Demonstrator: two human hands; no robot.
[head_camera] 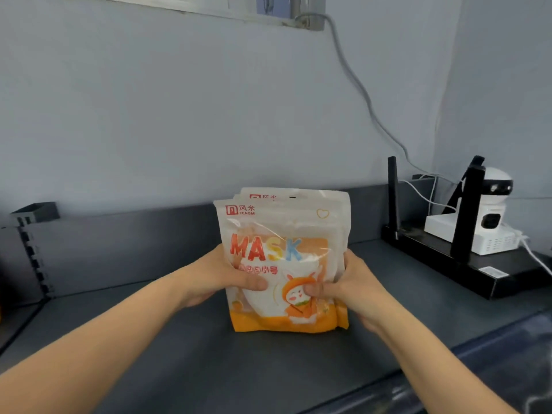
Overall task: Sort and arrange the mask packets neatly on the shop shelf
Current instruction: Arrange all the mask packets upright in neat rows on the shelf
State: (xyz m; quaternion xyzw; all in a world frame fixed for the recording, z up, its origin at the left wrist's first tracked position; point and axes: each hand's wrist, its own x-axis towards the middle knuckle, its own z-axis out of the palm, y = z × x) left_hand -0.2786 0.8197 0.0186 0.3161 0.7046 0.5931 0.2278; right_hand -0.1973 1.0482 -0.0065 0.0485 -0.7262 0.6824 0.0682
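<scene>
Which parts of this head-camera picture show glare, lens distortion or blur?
Head view: glare streaks cross the clear film of the mask packets near the word MASK; head view: wide-angle distortion bows the edges of the shelf; head view: the lower right corner is smeared, while the packet print is readable.

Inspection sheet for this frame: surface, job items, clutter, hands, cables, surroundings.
Surface: dark grey shelf, low back panel behind.
Job's things: mask packets, at least two stacked, held upright mid-shelf; front one orange and white, reads MASK.
Clutter: black router with antennas at right; white box and white camera by it.
Grippers: left hand grips the packets' left edge, right hand the right edge, thumbs on the front.
Cables: grey cable runs down the wall toward the devices; white cable leaves the white box.
Surroundings: pale wall; slotted upright at left.
</scene>
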